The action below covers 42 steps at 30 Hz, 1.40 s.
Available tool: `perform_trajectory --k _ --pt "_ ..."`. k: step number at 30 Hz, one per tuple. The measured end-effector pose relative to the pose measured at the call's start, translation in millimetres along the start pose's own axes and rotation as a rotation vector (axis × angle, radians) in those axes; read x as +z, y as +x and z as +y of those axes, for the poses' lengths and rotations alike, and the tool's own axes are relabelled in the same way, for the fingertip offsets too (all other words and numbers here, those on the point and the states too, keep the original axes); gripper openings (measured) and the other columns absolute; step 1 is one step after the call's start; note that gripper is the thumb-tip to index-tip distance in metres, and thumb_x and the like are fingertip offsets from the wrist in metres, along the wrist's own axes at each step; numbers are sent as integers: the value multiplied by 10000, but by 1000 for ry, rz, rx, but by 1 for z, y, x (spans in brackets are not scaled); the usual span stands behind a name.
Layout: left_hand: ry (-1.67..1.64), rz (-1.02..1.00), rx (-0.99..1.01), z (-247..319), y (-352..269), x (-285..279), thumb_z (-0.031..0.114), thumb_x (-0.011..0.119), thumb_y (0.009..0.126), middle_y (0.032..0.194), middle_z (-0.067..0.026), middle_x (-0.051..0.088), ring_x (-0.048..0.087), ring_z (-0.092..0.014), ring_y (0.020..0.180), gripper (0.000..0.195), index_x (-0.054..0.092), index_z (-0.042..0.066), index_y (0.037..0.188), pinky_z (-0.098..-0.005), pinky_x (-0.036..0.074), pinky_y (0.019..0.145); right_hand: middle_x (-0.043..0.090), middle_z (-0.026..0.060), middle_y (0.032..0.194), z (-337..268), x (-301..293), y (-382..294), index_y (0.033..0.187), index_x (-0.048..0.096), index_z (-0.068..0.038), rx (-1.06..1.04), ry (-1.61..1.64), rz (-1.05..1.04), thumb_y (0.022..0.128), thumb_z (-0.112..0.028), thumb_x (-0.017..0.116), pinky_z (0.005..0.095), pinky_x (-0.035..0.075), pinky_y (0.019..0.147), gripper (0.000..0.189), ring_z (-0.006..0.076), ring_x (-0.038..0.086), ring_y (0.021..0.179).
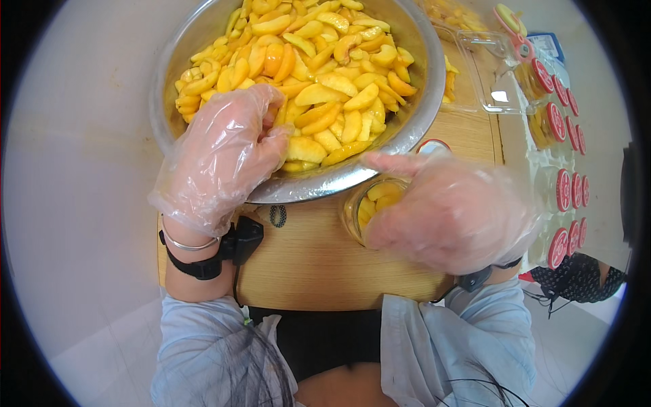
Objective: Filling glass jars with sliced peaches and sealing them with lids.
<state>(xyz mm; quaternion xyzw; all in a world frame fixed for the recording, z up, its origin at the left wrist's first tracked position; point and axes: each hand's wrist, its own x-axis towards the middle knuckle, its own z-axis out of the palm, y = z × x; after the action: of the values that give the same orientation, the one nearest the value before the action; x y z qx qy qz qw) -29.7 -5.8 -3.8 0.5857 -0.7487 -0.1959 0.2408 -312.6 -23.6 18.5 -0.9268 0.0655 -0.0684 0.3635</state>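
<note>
A large metal bowl (175, 35) holds a heap of yellow peach slices (325, 96). My left hand (229, 147), in a clear plastic glove, reaches over the bowl's near rim with its fingers curled among the slices. One slice shows between thumb and fingers, but whether it is gripped is unclear. Close to the bowl's lower right rim stands an open glass jar (351, 216) with peach slices inside. My gloved right hand (447, 208), blurred, hovers over the jar's right side with its fingers spread. The index finger points toward the bowl's rim, and the hand covers part of the jar.
Several glass jars with red lids (557, 122) line the right side. Behind them is a clear plastic container (501, 71), with a pink and yellow peeler-like tool (516, 33) near it. A lid (434, 146) lies beside the bowl on the wooden table (305, 264). Patterned cloth (574, 277) shows lower right.
</note>
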Motion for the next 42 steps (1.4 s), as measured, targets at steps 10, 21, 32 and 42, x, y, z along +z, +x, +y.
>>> perform_trajectory --k 10,21,32,42 --pt "58 5 -20 8 -1 -3 26 665 845 845 -107 646 621 -189 764 285 660 -52 1119 -333 511 694 761 65 943 -5 -18 -15 1104 740 -17 279 87 590 931 18 695 401 509 1042 182 152 709 817" --pt "-1135 -80 -306 30 -8 -6 58 703 861 1045 -41 709 637 -99 924 293 687 -7 1146 -247 518 832 749 162 1124 10 0 21 1135 738 -19 123 -131 736 841 65 759 338 585 778 307 248 737 923" --pt "-1144 -292 -326 29 -7 2 41 699 916 960 -32 723 640 -69 779 156 700 8 1068 -195 512 705 754 168 1086 10 0 22 1070 797 -75 -21 -256 667 691 27 824 408 584 767 393 361 741 916" --pt "-1132 -316 -355 41 -7 -8 48 696 934 972 -53 733 675 -97 800 164 697 1 1092 -222 554 752 769 113 893 11 -8 6 998 784 -56 11 -103 616 749 19 811 399 576 722 262 319 753 821"
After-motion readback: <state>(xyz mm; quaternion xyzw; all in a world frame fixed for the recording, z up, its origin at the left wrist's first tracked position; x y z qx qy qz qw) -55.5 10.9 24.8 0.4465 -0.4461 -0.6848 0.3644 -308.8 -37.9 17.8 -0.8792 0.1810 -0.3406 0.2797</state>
